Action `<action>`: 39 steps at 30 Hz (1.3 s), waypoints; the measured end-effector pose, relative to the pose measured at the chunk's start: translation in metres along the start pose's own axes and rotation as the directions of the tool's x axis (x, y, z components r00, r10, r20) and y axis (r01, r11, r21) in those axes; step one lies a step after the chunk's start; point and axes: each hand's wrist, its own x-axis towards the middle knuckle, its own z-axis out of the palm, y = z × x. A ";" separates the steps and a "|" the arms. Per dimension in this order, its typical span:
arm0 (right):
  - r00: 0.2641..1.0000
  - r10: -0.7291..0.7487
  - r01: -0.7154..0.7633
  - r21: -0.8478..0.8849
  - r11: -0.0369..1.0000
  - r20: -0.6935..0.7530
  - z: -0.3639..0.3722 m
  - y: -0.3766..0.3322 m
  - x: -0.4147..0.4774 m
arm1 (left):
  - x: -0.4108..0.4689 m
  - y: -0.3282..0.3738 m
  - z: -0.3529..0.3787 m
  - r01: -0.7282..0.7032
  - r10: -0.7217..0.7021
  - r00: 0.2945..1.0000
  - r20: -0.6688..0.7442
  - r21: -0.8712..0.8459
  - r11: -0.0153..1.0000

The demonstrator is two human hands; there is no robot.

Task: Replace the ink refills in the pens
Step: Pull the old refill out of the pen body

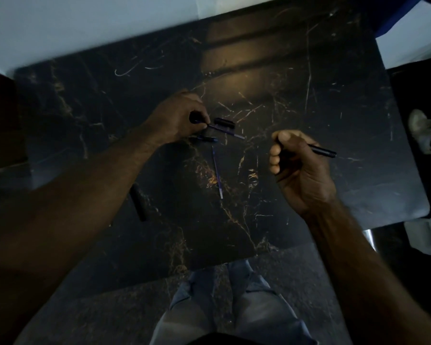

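Observation:
My left hand (pixel 177 117) rests on the dark marble table (pixel 309 120), its fingertips pinched on a thin blue ink refill (pixel 230 133) that points right. A black pen cap (pixel 224 122) lies just beyond that refill. A small dark pen part (pixel 207 139) sits below my left fingers. A second blue refill (pixel 217 171) lies loose on the table, pointing toward me. My right hand (pixel 299 168) is closed around a black pen (pixel 322 151), whose end sticks out to the right. A black pen barrel (pixel 138 202) lies beside my left forearm.
A pale wall runs behind the table's far edge. A shoe (pixel 426 131) lies on the floor at the right, with a white plastic object (pixel 424 236) below it. My legs in jeans (pixel 234 302) show under the near edge.

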 end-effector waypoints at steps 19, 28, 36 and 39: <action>1.000 0.006 -0.006 0.021 1.000 0.023 0.008 0.009 0.007 | -0.068 0.085 0.007 0.551 -0.573 0.818 -0.045 -0.221 0.804; 0.996 0.023 -0.020 -0.032 0.999 0.084 0.025 0.017 0.014 | -0.084 0.129 0.057 0.744 -0.744 0.668 0.021 -0.047 0.667; 0.994 0.033 -0.025 -0.086 0.996 0.103 0.025 0.020 0.008 | -0.095 0.132 0.057 0.768 -0.762 0.639 0.108 -0.024 0.641; 0.991 0.019 -0.004 -0.110 0.994 0.131 0.026 0.019 0.007 | -0.111 0.131 0.052 0.751 -0.774 0.614 0.154 -0.415 0.513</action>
